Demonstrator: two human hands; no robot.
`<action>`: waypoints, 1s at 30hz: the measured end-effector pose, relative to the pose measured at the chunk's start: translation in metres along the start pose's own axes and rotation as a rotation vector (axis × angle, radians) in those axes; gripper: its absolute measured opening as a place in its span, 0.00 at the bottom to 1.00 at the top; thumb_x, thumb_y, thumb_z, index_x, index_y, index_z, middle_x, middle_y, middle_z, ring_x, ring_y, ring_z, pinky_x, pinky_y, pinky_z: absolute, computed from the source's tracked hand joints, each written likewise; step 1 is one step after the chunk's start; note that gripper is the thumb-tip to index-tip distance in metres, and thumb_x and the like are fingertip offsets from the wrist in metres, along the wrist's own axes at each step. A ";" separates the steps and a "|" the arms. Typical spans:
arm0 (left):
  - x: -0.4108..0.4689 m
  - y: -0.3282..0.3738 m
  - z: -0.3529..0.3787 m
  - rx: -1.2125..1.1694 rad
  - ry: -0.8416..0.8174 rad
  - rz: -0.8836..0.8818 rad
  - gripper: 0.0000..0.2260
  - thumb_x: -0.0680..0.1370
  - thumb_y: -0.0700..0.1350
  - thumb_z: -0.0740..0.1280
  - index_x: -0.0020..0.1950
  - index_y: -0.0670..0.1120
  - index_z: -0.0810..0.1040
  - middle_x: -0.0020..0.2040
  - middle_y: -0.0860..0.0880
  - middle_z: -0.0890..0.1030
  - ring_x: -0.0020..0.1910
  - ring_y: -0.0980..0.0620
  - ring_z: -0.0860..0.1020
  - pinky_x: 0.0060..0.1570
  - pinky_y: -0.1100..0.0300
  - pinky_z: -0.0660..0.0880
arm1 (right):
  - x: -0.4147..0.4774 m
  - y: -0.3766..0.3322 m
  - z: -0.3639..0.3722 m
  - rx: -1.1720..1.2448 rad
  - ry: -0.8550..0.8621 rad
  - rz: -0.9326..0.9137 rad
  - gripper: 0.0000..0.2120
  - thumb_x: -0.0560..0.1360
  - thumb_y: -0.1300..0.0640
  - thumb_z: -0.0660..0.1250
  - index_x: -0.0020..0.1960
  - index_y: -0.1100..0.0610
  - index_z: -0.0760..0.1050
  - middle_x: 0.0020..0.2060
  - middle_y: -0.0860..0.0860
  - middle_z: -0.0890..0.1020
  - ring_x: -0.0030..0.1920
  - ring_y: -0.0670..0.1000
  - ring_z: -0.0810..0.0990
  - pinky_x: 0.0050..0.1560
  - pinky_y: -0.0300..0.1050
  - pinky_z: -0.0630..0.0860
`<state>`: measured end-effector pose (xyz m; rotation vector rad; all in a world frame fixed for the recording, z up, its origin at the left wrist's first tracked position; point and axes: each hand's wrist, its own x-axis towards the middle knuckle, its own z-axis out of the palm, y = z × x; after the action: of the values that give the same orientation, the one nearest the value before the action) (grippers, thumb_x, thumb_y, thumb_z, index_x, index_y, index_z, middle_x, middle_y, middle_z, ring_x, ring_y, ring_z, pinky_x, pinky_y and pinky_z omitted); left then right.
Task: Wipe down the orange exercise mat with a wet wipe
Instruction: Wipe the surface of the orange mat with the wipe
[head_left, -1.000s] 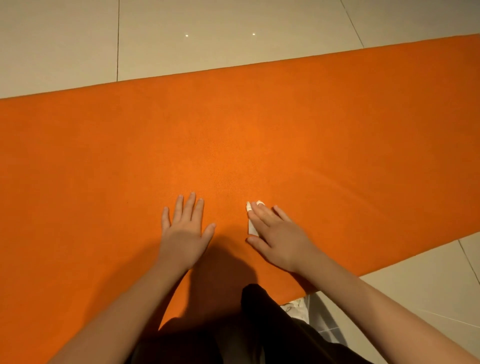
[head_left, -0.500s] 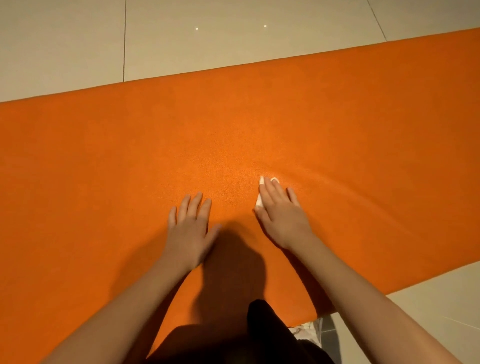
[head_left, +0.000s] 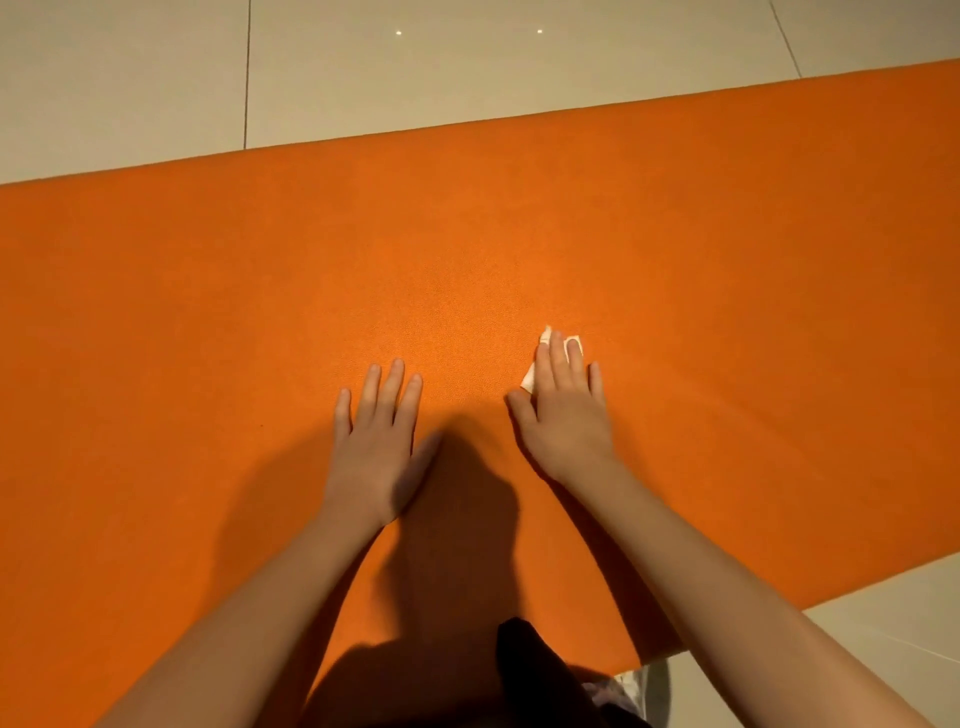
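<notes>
The orange exercise mat (head_left: 208, 312) stretches across the whole view on a tiled floor. My right hand (head_left: 566, 415) lies flat on the mat with straight fingers, pressing a small white wet wipe (head_left: 529, 382) underneath; only bits of the wipe show past the fingertips and beside the index finger. My left hand (head_left: 376, 441) rests flat on the mat a little to the left, fingers straight and holding nothing.
Beige floor tiles (head_left: 467, 67) lie beyond the mat's far edge and at the lower right corner (head_left: 883, 623). My dark-clothed knee (head_left: 535, 670) sits at the mat's near edge, with a pale object (head_left: 636, 686) beside it.
My right hand has slid the wipe forward, away from me, and turned so its fingers point straight ahead. My left hand has stayed flat in about the same spot.
</notes>
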<state>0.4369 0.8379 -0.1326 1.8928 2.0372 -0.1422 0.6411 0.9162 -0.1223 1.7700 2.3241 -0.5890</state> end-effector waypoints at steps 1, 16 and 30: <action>0.000 0.001 0.001 0.002 0.009 0.001 0.37 0.75 0.67 0.34 0.81 0.50 0.47 0.80 0.50 0.41 0.79 0.49 0.38 0.74 0.47 0.36 | -0.004 -0.007 0.001 0.032 -0.022 -0.084 0.35 0.81 0.38 0.42 0.80 0.57 0.38 0.79 0.51 0.39 0.78 0.52 0.36 0.76 0.49 0.35; 0.034 -0.008 -0.012 0.031 0.083 0.042 0.34 0.78 0.64 0.47 0.80 0.47 0.56 0.80 0.43 0.52 0.79 0.43 0.47 0.73 0.41 0.43 | 0.004 0.000 0.000 -0.047 -0.089 -0.403 0.38 0.76 0.35 0.35 0.80 0.54 0.41 0.77 0.47 0.39 0.78 0.50 0.37 0.77 0.51 0.37; 0.036 -0.012 -0.001 0.009 0.127 0.032 0.31 0.78 0.61 0.52 0.77 0.45 0.63 0.78 0.42 0.59 0.78 0.41 0.53 0.72 0.38 0.47 | 0.061 -0.009 -0.013 -0.113 -0.038 -0.498 0.35 0.77 0.39 0.37 0.80 0.55 0.44 0.77 0.47 0.42 0.78 0.49 0.40 0.78 0.53 0.41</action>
<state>0.4232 0.8707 -0.1456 1.9849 2.0894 -0.0234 0.6164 0.9732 -0.1303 1.1184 2.7180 -0.5334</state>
